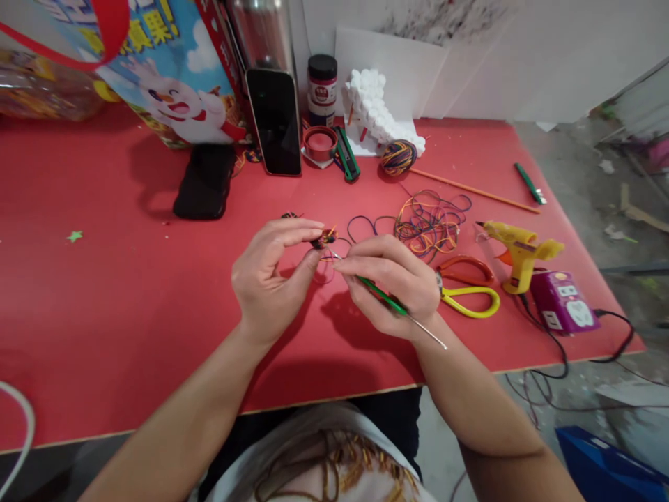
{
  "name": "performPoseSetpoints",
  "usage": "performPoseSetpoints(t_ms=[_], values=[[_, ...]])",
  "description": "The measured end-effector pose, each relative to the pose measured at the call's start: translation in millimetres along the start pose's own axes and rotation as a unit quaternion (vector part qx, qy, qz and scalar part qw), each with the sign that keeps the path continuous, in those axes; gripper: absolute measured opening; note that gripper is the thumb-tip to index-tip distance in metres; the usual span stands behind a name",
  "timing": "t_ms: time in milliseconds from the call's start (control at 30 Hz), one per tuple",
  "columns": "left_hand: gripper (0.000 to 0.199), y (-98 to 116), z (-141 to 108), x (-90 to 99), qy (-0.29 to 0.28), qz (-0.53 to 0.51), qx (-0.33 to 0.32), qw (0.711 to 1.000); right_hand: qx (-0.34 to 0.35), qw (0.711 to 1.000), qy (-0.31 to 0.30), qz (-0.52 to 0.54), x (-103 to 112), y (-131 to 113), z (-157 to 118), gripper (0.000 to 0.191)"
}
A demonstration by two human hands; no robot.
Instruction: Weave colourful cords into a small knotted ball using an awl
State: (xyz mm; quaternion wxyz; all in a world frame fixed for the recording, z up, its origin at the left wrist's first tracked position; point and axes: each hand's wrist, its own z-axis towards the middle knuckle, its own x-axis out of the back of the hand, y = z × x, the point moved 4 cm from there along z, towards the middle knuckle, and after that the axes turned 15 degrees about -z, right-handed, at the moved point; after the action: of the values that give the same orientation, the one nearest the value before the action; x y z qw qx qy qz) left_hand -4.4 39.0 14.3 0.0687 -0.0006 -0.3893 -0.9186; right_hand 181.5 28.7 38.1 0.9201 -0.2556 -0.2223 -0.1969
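Note:
Between thumb and forefinger, my left hand (274,275) pinches a small crocheted piece (325,239) of dark multicoloured yarn. My right hand (391,282) is closed round a crochet hook (384,296) with a green grip. The hook's metal tip points left and lies close to the piece; whether it is inside a stitch I cannot tell. A thin strand runs from the piece past my right hand's fingers. Behind that hand lies a loose tangle of multicoloured yarn (428,223). A wound yarn ball (398,157) sits farther back.
Right of my right hand are scissors (470,300) with red and yellow handles, a yellow glue gun (520,254) and a purple power box (564,301). A phone (274,122) leans upright at the back. Nearby are a black phone-like object (205,183), a green cutter (347,155) and a wooden stick (475,190).

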Motion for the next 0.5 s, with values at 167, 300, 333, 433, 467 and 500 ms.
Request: performPoseSetpoints(t_ms=[167, 300, 333, 433, 467, 500], values=[[0.03, -2.0, -3.6, 1.8, 0.01, -0.002, 0.016, 1.0, 0.013, 1.0, -0.014, 0.016, 0.9, -0.4, -0.8, 0.028], [0.034, -3.4, -5.8, 2.6, 0.013, 0.001, 0.019, 1.0, 0.015, 0.999, -0.026, 0.017, 0.9, -1.0, 0.0, 0.03], [0.034, -3.0, -5.6, 2.6, 0.012, 0.003, 0.016, 1.0, 0.015, 0.999, -0.027, 0.017, 0.9, -1.3, 0.2, 0.03], [0.029, 0.5, -3.1, 2.2, 0.007, 0.012, -0.005, 1.0, 0.016, 0.999, -0.026, 0.017, 0.6, -1.7, 0.2, 0.03], [0.026, 2.1, -1.8, 1.7, 0.003, 0.016, -0.014, 1.0, 0.015, 0.999, -0.024, 0.017, 0.4, -1.7, 0.1, 0.03], [0.023, 3.9, -0.4, 1.2, -0.002, 0.021, -0.023, 1.0, 0.014, 1.0, -0.02, 0.015, 0.3, -1.8, -0.1, 0.03]])
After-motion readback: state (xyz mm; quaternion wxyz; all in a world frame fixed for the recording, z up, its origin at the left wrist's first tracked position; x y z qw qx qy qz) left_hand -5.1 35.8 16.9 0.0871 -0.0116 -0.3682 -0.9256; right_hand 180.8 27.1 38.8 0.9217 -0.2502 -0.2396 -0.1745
